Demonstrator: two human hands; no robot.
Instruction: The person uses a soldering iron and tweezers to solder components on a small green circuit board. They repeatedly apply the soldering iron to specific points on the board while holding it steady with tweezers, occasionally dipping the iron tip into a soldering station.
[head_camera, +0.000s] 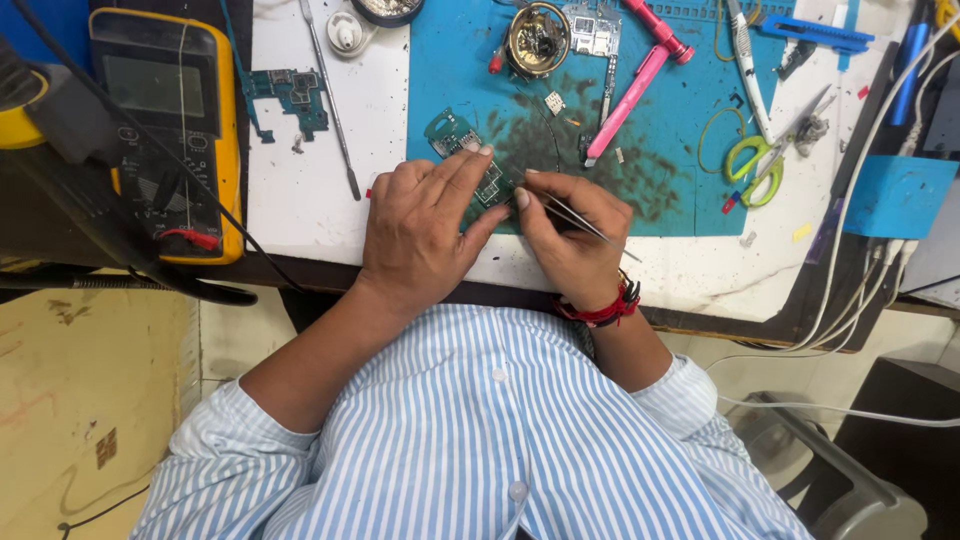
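A small green circuit board (458, 134) lies on the stained blue work mat (660, 150), near the bench's front edge. My left hand (425, 225) presses flat on it, fingers spread over its near half. My right hand (572, 232) is closed around thin metal tweezers (580, 220), whose tips meet the board beside my left thumb. A red thread band circles my right wrist. Most of the board's near part is hidden under my fingers.
A yellow multimeter (165, 130) with leads sits at the left. Another green board (295, 95) and a metal pick (330, 100) lie on the white surface. A pink tool (640, 80), green-handled scissors (755, 165), a round tin (538, 40) and white cables (850, 290) lie to the right.
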